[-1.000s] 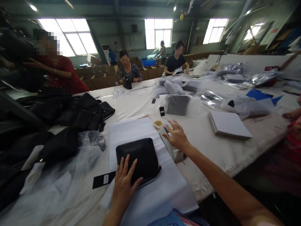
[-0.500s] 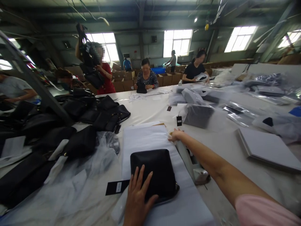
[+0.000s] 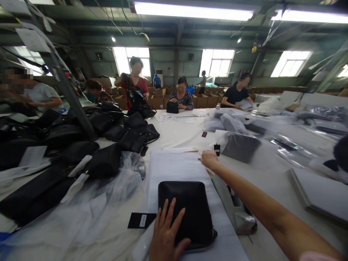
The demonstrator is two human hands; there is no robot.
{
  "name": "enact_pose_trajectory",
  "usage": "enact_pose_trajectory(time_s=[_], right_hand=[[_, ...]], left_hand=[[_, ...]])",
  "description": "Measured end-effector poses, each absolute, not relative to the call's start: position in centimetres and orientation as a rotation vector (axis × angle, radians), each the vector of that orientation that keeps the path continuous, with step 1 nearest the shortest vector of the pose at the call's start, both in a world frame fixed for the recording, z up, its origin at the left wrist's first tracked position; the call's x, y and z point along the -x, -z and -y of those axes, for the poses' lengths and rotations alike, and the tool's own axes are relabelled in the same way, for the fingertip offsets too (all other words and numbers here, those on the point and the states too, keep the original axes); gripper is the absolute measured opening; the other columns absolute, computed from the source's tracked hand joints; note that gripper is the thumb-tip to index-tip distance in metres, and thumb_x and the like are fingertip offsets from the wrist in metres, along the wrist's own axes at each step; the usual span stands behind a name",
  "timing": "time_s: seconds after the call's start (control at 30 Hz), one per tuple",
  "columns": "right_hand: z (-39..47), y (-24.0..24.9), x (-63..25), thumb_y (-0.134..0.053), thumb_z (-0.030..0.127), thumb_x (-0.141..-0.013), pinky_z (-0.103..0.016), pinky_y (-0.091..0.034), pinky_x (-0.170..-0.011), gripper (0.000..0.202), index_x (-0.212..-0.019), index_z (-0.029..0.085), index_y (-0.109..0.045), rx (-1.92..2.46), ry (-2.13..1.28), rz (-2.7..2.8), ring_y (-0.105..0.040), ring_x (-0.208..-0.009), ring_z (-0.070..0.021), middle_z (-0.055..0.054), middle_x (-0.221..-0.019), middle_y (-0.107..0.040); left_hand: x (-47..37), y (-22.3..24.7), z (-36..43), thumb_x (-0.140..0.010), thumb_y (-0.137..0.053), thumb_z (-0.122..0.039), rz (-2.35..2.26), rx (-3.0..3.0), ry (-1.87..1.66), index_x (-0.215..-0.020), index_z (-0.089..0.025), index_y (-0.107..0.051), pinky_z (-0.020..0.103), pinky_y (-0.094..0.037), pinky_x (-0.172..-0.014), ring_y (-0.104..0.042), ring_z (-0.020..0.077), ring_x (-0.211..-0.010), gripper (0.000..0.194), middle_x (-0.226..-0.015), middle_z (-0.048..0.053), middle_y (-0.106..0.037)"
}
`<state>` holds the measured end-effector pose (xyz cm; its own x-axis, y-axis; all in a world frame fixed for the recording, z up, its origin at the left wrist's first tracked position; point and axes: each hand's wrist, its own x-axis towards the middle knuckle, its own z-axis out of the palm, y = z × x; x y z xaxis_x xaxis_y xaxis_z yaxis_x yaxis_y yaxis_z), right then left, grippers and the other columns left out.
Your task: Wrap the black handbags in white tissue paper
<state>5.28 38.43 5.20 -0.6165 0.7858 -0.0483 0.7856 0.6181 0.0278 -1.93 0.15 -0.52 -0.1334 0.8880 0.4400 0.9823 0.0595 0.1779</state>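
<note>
L hand point(image 3: 167, 226) lies flat on a black, smooth leather-look zip pouch w/ rounded corners point(image 3: 190, 197), fingers spread & straight, thumb out to the side, pressing on it but gripping nothing. Pouch lies flat on a stack of thin white rectangular sheets point(image 3: 174, 165), near edge of a white-covered worktable point(image 3: 174, 132). A black rectangular card tag w/ small white label point(image 3: 143, 220) sticks out from pouch's L side.

R arm reaches fwd; R hand point(image 3: 209, 158) is at the stack's far R corner, fingers curled in; can't tell if they pinch anything. Just beside stack, below R forearm: a grey tape-dispenser-like tool point(image 3: 243, 223).

To L: heap of black leather-look bags point(image 3: 103, 159) + crumpled clear plastic film point(image 3: 127, 170). To R: grey item in translucent wrap point(image 3: 240, 146), flat white stack of boards point(image 3: 323, 195). Across table, co-worker in patterned top point(image 3: 183, 98) handles a small black bag point(image 3: 172, 107).
</note>
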Motion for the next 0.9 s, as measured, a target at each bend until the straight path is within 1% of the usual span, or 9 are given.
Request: enact_pose_trajectory(time_s=[0.13,0.23,0.3,0.37,0.5,0.6,0.73,0.8,0.9], right_hand=[[-37.2,-3.8,-1.6,-0.053,0.048,-0.093,-0.037,-0.029,-0.111,0.045,-0.131,0.027,-0.060,-1.067,0.109,-2.910,-0.035,-0.141,-0.0252,-0.007,-0.152,-0.043],[-36.6,-1.7,0.6,-0.055,0.046,-0.092,-0.047,-0.029,-0.111,0.057,-0.141,0.018,-0.049,-1.122,0.152,-2.897,-0.025,-0.145,-0.0315,-0.015,-0.158,-0.031],[-36.3,-0.5,1.5,-0.051,0.045,-0.094,-0.054,-0.029,-0.109,0.057,-0.140,0.012,-0.049,-1.203,0.159,-2.891,-0.024,-0.145,-0.0361,-0.020,-0.157,-0.030],[-36.1,0.3,1.9,-0.049,0.042,-0.096,-0.054,-0.027,-0.110,0.051,-0.134,0.010,-0.055,-1.242,0.150,-2.926,-0.024,-0.145,-0.0361,-0.021,-0.156,-0.032],[-35.8,0.2,1.8,-0.051,0.031,-0.094,-0.044,-0.027,-0.111,0.031,-0.113,0.016,-0.070,-1.206,0.129,-3.033,-0.034,-0.141,-0.0300,-0.013,-0.148,-0.048],[-35.7,-0.6,1.4,-0.054,0.022,-0.091,-0.038,-0.034,-0.106,0.022,-0.097,0.021,-0.076,-1.179,0.141,-3.100,-0.050,-0.128,-0.0261,-0.008,-0.131,-0.064],[-35.0,-2.4,0.5,-0.055,0.022,-0.091,-0.036,-0.038,-0.101,0.021,-0.091,0.024,-0.076,-1.174,0.142,-3.223,-0.061,-0.113,-0.0241,-0.005,-0.120,-0.070],[-34.1,-3.5,-0.3,-0.053,0.025,-0.093,-0.037,-0.037,-0.104,0.022,-0.093,0.024,-0.075,-1.139,0.140,-3.298,-0.060,-0.114,-0.0238,-0.004,-0.122,-0.070],[-32.0,-5.3,-2.2,-0.049,0.030,-0.097,-0.038,-0.031,-0.111,0.026,-0.099,0.026,-0.074,-1.012,0.149,-3.398,-0.056,-0.121,-0.0221,-0.001,-0.127,-0.067]], left_hand=[[2.6,1.6,-0.4,-0.077,-0.070,-0.056,1.997,1.932,0.604,-0.151,-0.027,-0.033,0.056,-0.050,-0.096,-0.037,0.0421,-0.139,0.088,-0.157,0.015,-0.032],[2.6,2.7,-0.6,-0.076,-0.066,-0.067,1.991,1.881,0.574,-0.149,-0.031,-0.037,0.054,-0.049,-0.098,-0.039,0.0404,-0.138,0.087,-0.153,0.015,-0.040],[2.5,3.4,-0.8,-0.075,-0.065,-0.069,2.019,1.833,0.563,-0.148,-0.034,-0.039,0.055,-0.047,-0.101,-0.037,0.0392,-0.140,0.085,-0.151,0.013,-0.043],[2.3,3.9,-0.9,-0.079,-0.065,-0.065,2.035,1.801,0.557,-0.147,-0.036,-0.040,0.054,-0.046,-0.102,-0.037,0.0378,-0.140,0.078,-0.151,0.011,-0.044],[2.1,4.2,-1.0,-0.087,-0.067,-0.038,2.044,1.750,0.532,-0.147,-0.042,-0.035,0.051,-0.049,-0.100,-0.041,0.0332,-0.139,0.069,-0.148,0.007,-0.047],[2.0,4.0,-1.0,-0.085,-0.066,-0.049,2.051,1.783,0.548,-0.148,-0.039,-0.037,0.053,-0.048,-0.101,-0.038,0.0354,-0.140,0.069,-0.149,0.009,-0.047],[2.3,3.2,-0.7,-0.079,-0.064,-0.066,2.063,1.846,0.593,-0.148,-0.035,-0.039,0.056,-0.047,-0.101,-0.037,0.0393,-0.140,0.080,-0.150,0.013,-0.044],[2.9,2.1,-0.4,-0.079,-0.065,-0.063,2.044,1.921,0.647,-0.149,-0.033,-0.037,0.054,-0.050,-0.100,-0.040,0.0387,-0.138,0.081,-0.150,0.013,-0.044],[4.6,-0.9,-0.6,-0.089,-0.062,-0.044,2.114,1.989,0.773,-0.153,-0.031,-0.028,0.042,-0.052,-0.101,-0.046,0.0292,-0.135,0.073,-0.151,0.008,-0.044]])
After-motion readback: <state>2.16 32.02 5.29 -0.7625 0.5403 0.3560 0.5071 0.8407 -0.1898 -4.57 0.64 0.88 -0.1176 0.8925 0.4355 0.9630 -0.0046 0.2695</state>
